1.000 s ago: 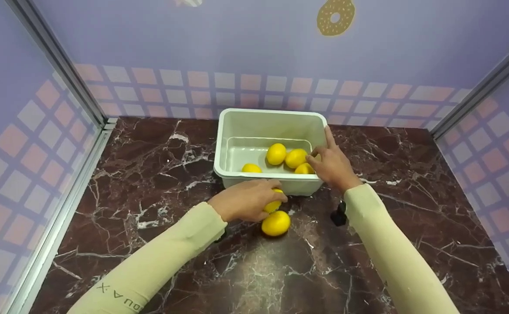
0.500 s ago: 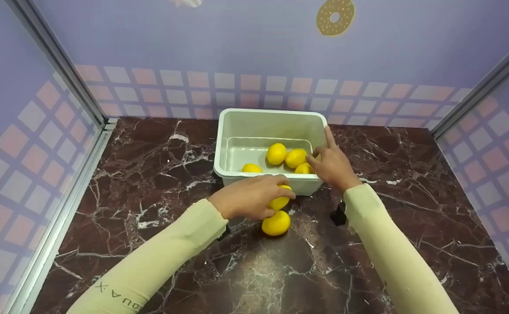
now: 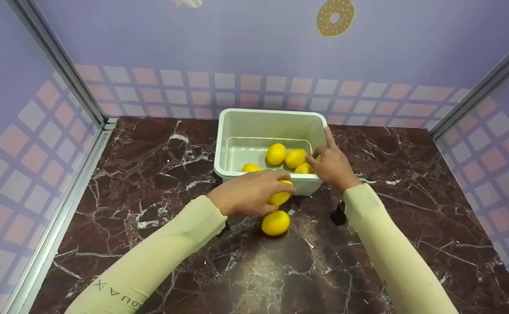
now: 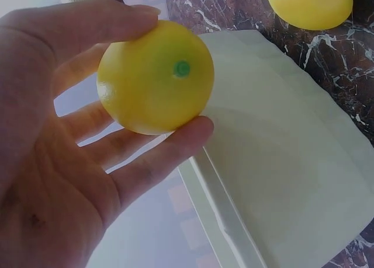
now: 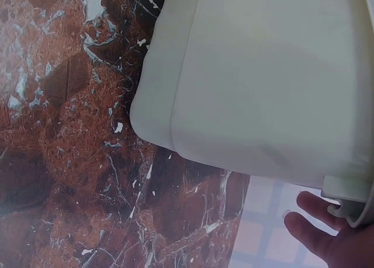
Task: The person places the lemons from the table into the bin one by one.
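Note:
In the head view my left hand holds a yellow lemon in front of the white plastic bin. The left wrist view shows the thumb and fingers gripping this lemon, its green stem end exposed. On the tabletop just below that hand lies another lemon. Inside the bin are several lemons, mostly towards its right side. My right hand grips the bin's right rim near the front corner, thumb on the inside. In the right wrist view, fingertips show outside, beneath the rim.
The dark red marble tabletop carries the bin near the back wall. Purple panels with a checked tile pattern enclose the back and both sides. A metal frame strip runs along the left edge.
My left hand has lifted the gripped lemon slightly up and towards the bin, away from the one lying on the tabletop. The right hand and the bin have stayed put.

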{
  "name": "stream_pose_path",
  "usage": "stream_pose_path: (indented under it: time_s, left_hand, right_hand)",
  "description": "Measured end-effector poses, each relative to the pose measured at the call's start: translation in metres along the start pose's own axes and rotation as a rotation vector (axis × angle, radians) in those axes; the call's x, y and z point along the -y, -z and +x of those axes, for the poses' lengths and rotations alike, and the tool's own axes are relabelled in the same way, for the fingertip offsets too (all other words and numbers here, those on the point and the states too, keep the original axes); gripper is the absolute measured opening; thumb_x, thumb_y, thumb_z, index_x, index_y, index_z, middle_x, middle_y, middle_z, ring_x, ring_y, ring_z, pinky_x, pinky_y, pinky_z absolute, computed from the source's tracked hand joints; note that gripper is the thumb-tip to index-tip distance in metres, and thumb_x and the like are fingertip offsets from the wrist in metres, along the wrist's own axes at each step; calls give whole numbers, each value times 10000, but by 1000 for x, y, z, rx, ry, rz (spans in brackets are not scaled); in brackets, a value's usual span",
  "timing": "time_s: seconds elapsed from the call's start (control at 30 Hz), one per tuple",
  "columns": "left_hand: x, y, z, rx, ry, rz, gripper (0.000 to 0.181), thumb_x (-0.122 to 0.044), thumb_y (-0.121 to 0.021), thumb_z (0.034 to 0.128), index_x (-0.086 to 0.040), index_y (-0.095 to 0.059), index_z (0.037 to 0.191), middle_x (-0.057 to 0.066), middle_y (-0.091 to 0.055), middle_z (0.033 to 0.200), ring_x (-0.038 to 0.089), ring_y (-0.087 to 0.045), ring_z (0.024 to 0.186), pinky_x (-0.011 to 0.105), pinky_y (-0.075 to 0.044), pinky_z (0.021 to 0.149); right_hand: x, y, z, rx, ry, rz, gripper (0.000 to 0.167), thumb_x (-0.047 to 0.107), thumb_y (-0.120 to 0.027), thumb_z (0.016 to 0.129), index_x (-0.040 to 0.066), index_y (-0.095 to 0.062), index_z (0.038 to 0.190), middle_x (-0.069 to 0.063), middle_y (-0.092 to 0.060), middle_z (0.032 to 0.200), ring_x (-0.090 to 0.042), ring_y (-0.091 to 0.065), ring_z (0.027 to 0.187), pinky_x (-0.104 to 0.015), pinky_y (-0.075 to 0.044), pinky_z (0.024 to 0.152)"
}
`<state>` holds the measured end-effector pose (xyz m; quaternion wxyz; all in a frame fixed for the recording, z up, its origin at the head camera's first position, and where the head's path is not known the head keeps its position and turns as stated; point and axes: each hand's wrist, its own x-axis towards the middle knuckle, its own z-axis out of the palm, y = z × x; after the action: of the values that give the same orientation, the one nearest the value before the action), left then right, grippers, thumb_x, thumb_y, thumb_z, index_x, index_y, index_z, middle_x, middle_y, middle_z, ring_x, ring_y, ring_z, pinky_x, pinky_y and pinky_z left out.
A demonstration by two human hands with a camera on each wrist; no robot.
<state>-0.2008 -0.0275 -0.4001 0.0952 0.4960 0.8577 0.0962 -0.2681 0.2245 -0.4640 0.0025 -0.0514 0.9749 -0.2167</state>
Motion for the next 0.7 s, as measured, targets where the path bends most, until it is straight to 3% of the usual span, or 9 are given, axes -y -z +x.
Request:
stream_pose_path:
  time_s: [0.23,0.5,0.7]
  left_hand:
    - [1,4,3,-35,-38,10,492,-182,-683,860,-236,-571,1336,54,-483,1399,223,-502,1240,368,-469,1021]
    - [6,6,3,-113,-41,53,519,-171,-687,840,-239,-557,1338,34,-514,1299,201,-525,1081,345,-522,881]
    - [10,6,4,-144,-26,63,525,-163,-678,843,-204,-548,1350,55,-513,1316,218,-536,1094,361,-494,956]
  right_hand:
    - [0,0,-1,-1,-2,4,324,299,-570,913,-7,-676,896,-111,-17,1640,-392,-545,1118,-491,-458,927]
    - [-1,1,-2,-3,-5,-5,334,307,-566,913,-6,-681,889,-110,-15,1639,-390,-545,1123,-484,-456,939]
    - [0,0,-2,0,-8,-13,335,309,-571,912,-6,-681,884,-120,-12,1638,-392,-534,1134,-483,-452,942]
